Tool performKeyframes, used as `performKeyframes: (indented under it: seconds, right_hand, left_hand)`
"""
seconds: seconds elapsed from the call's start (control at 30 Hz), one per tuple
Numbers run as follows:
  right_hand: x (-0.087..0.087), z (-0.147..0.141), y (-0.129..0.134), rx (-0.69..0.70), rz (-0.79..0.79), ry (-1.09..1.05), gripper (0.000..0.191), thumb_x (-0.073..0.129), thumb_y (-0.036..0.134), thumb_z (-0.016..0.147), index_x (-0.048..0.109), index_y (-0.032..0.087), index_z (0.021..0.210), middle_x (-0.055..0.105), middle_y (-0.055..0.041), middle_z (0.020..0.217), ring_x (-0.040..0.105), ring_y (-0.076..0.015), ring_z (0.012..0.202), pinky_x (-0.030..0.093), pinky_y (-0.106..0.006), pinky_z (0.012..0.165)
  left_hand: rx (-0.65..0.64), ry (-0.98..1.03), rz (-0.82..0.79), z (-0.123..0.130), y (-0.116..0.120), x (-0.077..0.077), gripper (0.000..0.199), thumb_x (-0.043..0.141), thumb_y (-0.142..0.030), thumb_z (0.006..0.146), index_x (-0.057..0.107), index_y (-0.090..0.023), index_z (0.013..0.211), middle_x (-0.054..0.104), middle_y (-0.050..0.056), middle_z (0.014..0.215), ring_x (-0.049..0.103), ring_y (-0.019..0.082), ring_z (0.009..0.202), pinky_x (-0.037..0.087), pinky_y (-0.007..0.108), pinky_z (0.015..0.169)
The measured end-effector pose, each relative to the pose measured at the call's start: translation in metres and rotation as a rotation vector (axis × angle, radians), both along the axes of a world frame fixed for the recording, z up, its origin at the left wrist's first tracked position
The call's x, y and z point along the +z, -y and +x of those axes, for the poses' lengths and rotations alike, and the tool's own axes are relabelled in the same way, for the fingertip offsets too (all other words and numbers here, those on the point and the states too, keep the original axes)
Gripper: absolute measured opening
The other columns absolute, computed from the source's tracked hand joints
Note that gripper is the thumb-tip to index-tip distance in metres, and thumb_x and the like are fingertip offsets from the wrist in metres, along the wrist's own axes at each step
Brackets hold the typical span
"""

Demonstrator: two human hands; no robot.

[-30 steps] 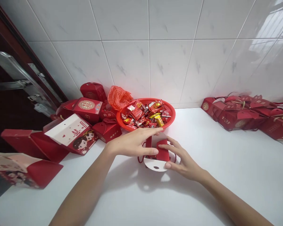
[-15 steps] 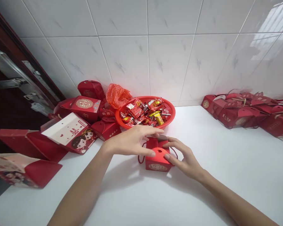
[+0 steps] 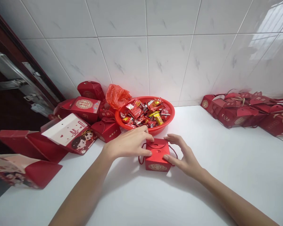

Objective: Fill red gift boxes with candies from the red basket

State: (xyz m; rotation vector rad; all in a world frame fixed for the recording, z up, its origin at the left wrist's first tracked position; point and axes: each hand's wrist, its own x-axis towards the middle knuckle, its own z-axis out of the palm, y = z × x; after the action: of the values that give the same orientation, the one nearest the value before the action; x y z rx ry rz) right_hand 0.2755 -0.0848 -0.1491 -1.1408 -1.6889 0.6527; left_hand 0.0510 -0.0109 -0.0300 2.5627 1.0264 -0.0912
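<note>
A small red gift box [image 3: 158, 158] with a gold emblem on its front stands upright on the white table, a cord handle at each side. Its top flaps lie folded down over each other. My left hand [image 3: 130, 143] grips its left side, thumb on the front flap and fingers at the back edge. On the right side my right hand [image 3: 186, 158] holds the box the same way, with its thumb on the front top edge. Just behind stands a red plastic basket [image 3: 166, 125] heaped with wrapped candies [image 3: 141, 114].
Red boxes [image 3: 85, 108] pile up at the left, beside an open printed box [image 3: 73, 131]. More red boxes [image 3: 235, 114] sit at the back right. A red plastic bag [image 3: 118, 95] leans near the tiled wall [image 3: 169, 66]. A door handle [image 3: 9, 83] is at far left.
The box's top flaps have gone from raised to folded flat, the rear flap now down too. Both hands have stayed around the box, the fingers lower at its back edge.
</note>
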Motion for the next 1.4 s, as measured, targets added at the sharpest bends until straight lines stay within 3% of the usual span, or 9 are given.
performKeyframes:
  seconds: [0.23, 0.43, 0.57, 0.83, 0.9, 1.0, 1.17, 1.3, 1.4]
  right_hand:
    - [0.004, 0.006, -0.003, -0.077, 0.031, 0.157, 0.054, 0.069, 0.055, 0.086, 0.053, 0.023, 0.128, 0.064, -0.0137, 0.129, 0.064, -0.0299, 0.117, 0.054, -0.047, 0.098]
    - [0.018, 0.012, -0.003, -0.116, -0.162, 0.292, 0.059, 0.064, 0.065, 0.084, 0.052, 0.023, 0.124, 0.071, -0.0045, 0.092, 0.070, -0.0260, 0.088, 0.054, -0.043, 0.084]
    - [0.022, 0.015, -0.005, -0.081, -0.257, 0.225, 0.060, 0.065, 0.065, 0.082, 0.051, 0.023, 0.123, 0.072, -0.0046, 0.096, 0.070, -0.0235, 0.083, 0.053, -0.038, 0.077]
    - [0.025, 0.019, -0.012, 0.039, -0.353, -0.163, 0.049, 0.076, 0.048, 0.078, 0.058, 0.019, 0.113, 0.051, 0.0072, 0.063, 0.053, -0.0129, 0.059, 0.044, -0.026, 0.057]
    - [0.026, 0.018, -0.014, 0.085, -0.336, -0.253, 0.044, 0.077, 0.048, 0.078, 0.062, 0.018, 0.106, 0.050, 0.0066, 0.062, 0.049, -0.0118, 0.057, 0.042, -0.025, 0.054]
    - [0.029, 0.017, -0.015, 0.116, -0.251, -0.280, 0.035, 0.075, 0.047, 0.078, 0.067, 0.018, 0.095, 0.061, 0.0003, 0.071, 0.052, -0.0125, 0.060, 0.043, -0.026, 0.054]
    - [0.037, 0.014, -0.015, 0.087, -0.079, -0.070, 0.012, 0.066, 0.026, 0.082, 0.071, 0.019, 0.091, 0.073, -0.0041, 0.090, 0.055, -0.0127, 0.066, 0.045, -0.026, 0.060]
    - [0.038, 0.014, -0.015, 0.067, -0.041, 0.050, 0.013, 0.061, 0.019, 0.080, 0.070, 0.020, 0.090, 0.074, -0.0025, 0.090, 0.048, -0.0104, 0.060, 0.042, -0.025, 0.058]
    - [0.038, 0.015, -0.016, 0.063, -0.018, 0.059, 0.012, 0.062, 0.020, 0.080, 0.069, 0.020, 0.089, 0.074, -0.0025, 0.090, 0.048, -0.0104, 0.059, 0.042, -0.025, 0.058]
  left_hand:
    - [-0.006, -0.042, -0.085, 0.001, 0.004, 0.003, 0.047, 0.065, -0.053, 0.084, 0.067, -0.023, 0.121, 0.065, 0.008, 0.122, 0.061, 0.030, 0.113, 0.048, 0.034, 0.087]
    - [-0.029, -0.023, -0.197, 0.003, -0.006, -0.003, 0.053, 0.067, -0.058, 0.081, 0.060, -0.024, 0.121, 0.066, 0.006, 0.119, 0.061, 0.027, 0.105, 0.047, 0.031, 0.080]
    - [-0.056, -0.002, -0.295, 0.009, -0.012, -0.011, 0.052, 0.071, -0.057, 0.078, 0.057, -0.025, 0.117, 0.065, 0.003, 0.112, 0.060, 0.022, 0.093, 0.044, 0.028, 0.072]
    - [-0.036, 0.087, -0.268, 0.017, -0.015, -0.021, 0.054, 0.077, -0.058, 0.073, 0.062, -0.023, 0.111, 0.063, 0.003, 0.109, 0.058, 0.021, 0.091, 0.042, 0.028, 0.073]
    - [-0.019, 0.107, -0.236, 0.019, -0.013, -0.021, 0.054, 0.078, -0.057, 0.071, 0.065, -0.022, 0.110, 0.063, 0.004, 0.110, 0.059, 0.022, 0.091, 0.043, 0.029, 0.074]
    - [-0.025, 0.147, -0.184, 0.022, -0.008, -0.020, 0.051, 0.078, -0.055, 0.071, 0.069, -0.021, 0.108, 0.063, 0.005, 0.113, 0.060, 0.023, 0.093, 0.045, 0.029, 0.076]
    - [-0.034, 0.150, -0.138, 0.028, -0.002, -0.018, 0.044, 0.076, -0.049, 0.074, 0.074, -0.020, 0.107, 0.064, 0.007, 0.120, 0.062, 0.024, 0.094, 0.046, 0.031, 0.079]
    - [-0.071, 0.150, -0.116, 0.029, 0.000, -0.014, 0.043, 0.074, -0.048, 0.076, 0.075, -0.020, 0.109, 0.063, 0.008, 0.122, 0.063, 0.024, 0.095, 0.046, 0.031, 0.080]
    - [-0.027, 0.121, -0.081, 0.025, 0.002, -0.013, 0.050, 0.074, -0.049, 0.074, 0.073, -0.019, 0.114, 0.065, 0.009, 0.116, 0.064, 0.027, 0.097, 0.047, 0.032, 0.080]
